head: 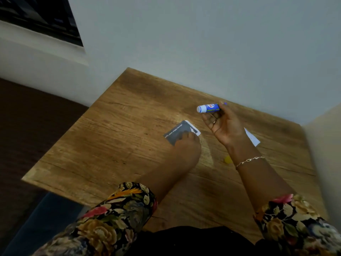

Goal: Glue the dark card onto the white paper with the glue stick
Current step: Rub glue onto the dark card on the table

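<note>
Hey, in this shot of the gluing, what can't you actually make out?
Head view throughout:
dark card: near corner under the left hand; glue on it cannot be told.
white paper: mostly covered by the card.
glue stick in the right hand: label blurred.
yellow object: blurred, partly behind the right forearm.
second white sheet: partly behind the right hand.

The dark card, printed with white text, lies on the white paper. The blue-and-white glue stick is held sideways, to the far right.
</note>
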